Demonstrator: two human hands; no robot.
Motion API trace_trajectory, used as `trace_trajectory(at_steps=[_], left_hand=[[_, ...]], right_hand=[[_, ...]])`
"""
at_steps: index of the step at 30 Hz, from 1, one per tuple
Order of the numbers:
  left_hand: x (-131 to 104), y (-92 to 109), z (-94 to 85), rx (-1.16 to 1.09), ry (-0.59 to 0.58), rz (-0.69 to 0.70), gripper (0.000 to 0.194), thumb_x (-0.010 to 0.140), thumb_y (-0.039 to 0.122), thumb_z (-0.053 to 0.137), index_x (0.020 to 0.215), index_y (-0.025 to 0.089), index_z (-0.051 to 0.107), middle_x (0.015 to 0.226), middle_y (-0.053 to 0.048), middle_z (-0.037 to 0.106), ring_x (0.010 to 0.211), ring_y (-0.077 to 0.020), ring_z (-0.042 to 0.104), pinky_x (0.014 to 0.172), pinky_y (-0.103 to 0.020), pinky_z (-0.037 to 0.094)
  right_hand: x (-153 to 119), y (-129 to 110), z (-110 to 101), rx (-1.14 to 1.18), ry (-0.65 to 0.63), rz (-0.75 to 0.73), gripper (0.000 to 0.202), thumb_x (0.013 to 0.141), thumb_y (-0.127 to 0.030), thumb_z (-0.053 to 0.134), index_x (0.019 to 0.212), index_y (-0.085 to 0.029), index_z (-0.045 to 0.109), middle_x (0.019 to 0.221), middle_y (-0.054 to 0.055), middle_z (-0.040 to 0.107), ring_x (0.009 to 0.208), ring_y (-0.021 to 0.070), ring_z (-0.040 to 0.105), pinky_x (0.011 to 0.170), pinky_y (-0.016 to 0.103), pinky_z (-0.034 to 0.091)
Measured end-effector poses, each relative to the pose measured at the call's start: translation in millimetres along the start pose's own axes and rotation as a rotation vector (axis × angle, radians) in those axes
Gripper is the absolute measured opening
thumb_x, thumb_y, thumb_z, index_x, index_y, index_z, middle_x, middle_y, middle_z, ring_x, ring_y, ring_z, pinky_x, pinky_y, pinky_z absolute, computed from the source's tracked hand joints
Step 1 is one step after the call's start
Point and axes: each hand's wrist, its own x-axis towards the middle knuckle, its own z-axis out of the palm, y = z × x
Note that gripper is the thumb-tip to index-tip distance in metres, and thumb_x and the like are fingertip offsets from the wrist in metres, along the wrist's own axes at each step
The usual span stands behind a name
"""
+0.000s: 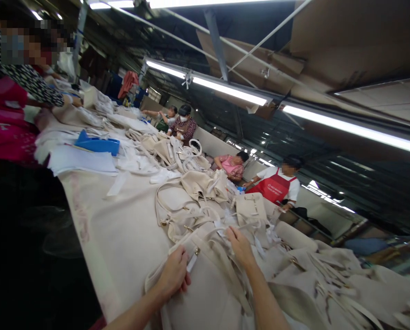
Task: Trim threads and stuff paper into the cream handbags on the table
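A cream bag point(205, 293) lies in front of me on the cloth-covered table point(122, 229). My left hand point(175, 270) is closed at the bag's upper left part, beside a small gold zipper fitting point(197, 251) and a white tag point(192, 261); its fingers are curled on the bag's edge. My right hand point(240, 245) is closed at the bag's strap, to the right of the fitting, with the fingertips pressed on the cream material. The lower part of the bag runs out of view between my forearms.
More cream bags point(180, 201) are heaped beyond and to the right. White sheets point(81, 160) and a blue holder point(98, 143) lie at the far left. Several people work around the table, one in a red apron point(274, 185). Lamps point(229, 90) hang overhead.
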Motion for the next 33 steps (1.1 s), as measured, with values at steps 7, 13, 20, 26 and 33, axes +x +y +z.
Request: trace_trajectory(at_steps=[7, 13, 20, 26, 33], left_hand=[[-2, 2, 0.6, 0.043, 0.021, -0.01, 0.03, 0.097, 0.05, 0.035, 0.084, 0.024, 0.042, 0.043, 0.008, 0.052, 0.028, -0.0093, 0.041, 0.031, -0.016, 0.022], [-3, 1, 1.4, 0.02, 0.035, 0.007, 0.029, 0.098, 0.049, 0.035, 0.085, 0.024, 0.041, 0.043, 0.008, 0.052, 0.028, -0.0094, 0.042, 0.031, -0.015, 0.022], [-15, 44, -13.9, 0.001, -0.138, -0.019, 0.013, 0.096, 0.036, 0.034, 0.093, 0.024, 0.039, 0.047, 0.003, 0.06, 0.036, -0.0153, 0.056, 0.036, -0.018, 0.038], [-64, 70, -86.2, 0.01, -0.083, 0.399, 0.027, 0.086, 0.048, 0.047, 0.092, 0.022, 0.046, 0.066, 0.001, 0.065, 0.05, -0.0131, 0.059, 0.041, -0.019, 0.038], [-41, 29, -164.1, 0.344, 0.359, 0.453, 0.025, 0.088, 0.041, 0.036, 0.076, 0.022, 0.048, 0.06, 0.003, 0.06, 0.048, -0.0133, 0.052, 0.055, -0.025, 0.042]], right_hand=[[7, -26, -17, 0.095, -0.327, 0.027, 0.045, 0.073, -0.055, 0.064, 0.093, -0.017, 0.073, 0.062, -0.002, 0.063, 0.05, 0.0143, 0.05, 0.052, 0.027, 0.035], [-8, -60, -28, 0.146, -0.433, -0.038, 0.024, 0.058, -0.038, 0.078, 0.062, -0.018, 0.066, 0.046, -0.008, 0.047, 0.05, 0.0099, 0.039, 0.053, 0.024, 0.028], [-10, -87, -42, 0.32, -0.244, -0.037, 0.039, 0.059, -0.052, 0.076, 0.056, -0.021, 0.053, 0.042, -0.01, 0.037, 0.045, 0.0079, 0.03, 0.05, 0.025, 0.026], [-41, -143, -105, 0.451, -0.32, -0.076, 0.049, 0.05, -0.054, 0.087, 0.064, -0.02, 0.055, 0.048, -0.012, 0.031, 0.043, 0.0041, 0.021, 0.044, 0.023, 0.023], [-94, -160, -110, 0.439, -0.855, 0.068, 0.043, 0.06, -0.052, 0.088, 0.071, -0.018, 0.065, 0.045, -0.011, 0.033, 0.038, 0.0015, 0.018, 0.039, 0.02, 0.018]])
